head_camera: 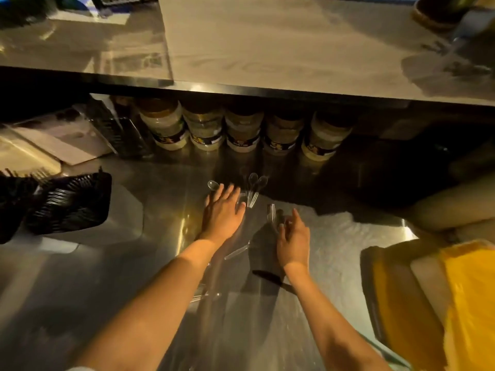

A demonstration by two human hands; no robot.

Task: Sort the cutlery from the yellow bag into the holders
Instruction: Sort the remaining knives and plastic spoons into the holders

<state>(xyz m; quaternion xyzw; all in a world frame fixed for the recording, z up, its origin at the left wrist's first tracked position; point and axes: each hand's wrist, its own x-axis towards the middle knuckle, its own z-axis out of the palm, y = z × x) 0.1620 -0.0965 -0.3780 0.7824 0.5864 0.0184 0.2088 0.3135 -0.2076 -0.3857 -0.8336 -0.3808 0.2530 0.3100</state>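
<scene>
Steel counter (107,277): a reflective metal surface is seen beneath an upper shelf (267,49); both hands are stretched over it.
Left hand (223,210): laid flat on the counter, palm down, fingers straight and spread; nothing is gripped.
Clear spoons (254,188): a small cluster is seen just beyond the left fingertips, bowls pointing away from the person; whether they are touched by the fingers cannot be told.
Single clear spoon (213,185): lies at the left hand's outer fingertip, apart from the cluster.
Right hand (293,238): fingers are curled, with a clear fork (272,214) pinched at the fingertips, tines up.
Loose clear utensil (237,251): a handle lies on the counter between the two wrists, held by neither hand.
Dark knife (270,278): lies on the counter under the right forearm.
Black holder (72,202): placed at the left, well apart from both hands, filled with black cutlery.
Yellow bag (455,303): placed at the right edge, near the right forearm.
Jars (241,132): a row is stored at the back, under the shelf.
</scene>
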